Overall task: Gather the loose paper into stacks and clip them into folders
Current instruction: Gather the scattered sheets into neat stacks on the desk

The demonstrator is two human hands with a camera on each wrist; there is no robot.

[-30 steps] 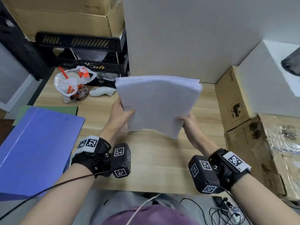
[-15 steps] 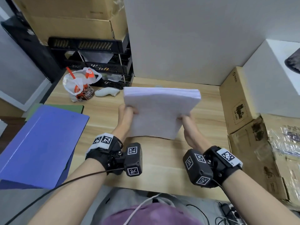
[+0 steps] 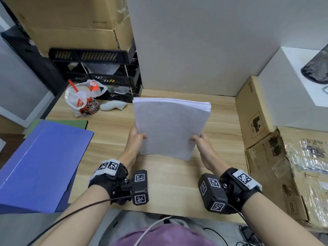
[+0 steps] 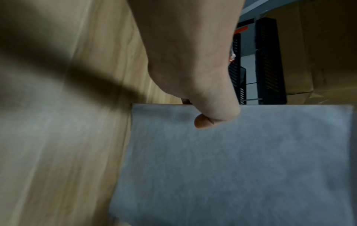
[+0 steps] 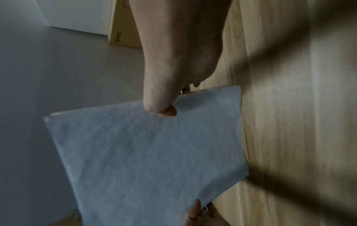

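paper stack (image 3: 170,128) centre frame, stood on bench (image 3: 110,150) | pinched at side edges by left hand (image 3: 135,137), right hand (image 3: 201,141) | judged floppy, slippery; low side-edge hold advised

Light wood desk (image 3: 174,176). Pale wall (image 3: 204,41) at far side. Black tiered tray rack (image 3: 99,71) far left, under stacked cardboard boxes (image 3: 71,23). More cartons (image 3: 276,166) right.

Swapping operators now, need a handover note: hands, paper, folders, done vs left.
Left hand grips the left edge of the thick white paper stack, thumb on top; right hand grips its right edge.
The stack stands upright, bottom edge at the wooden desk.
The blue folder lies closed at the left, over a green folder.
Done: paper gathered.
Left: square it, open a folder, clip it in.
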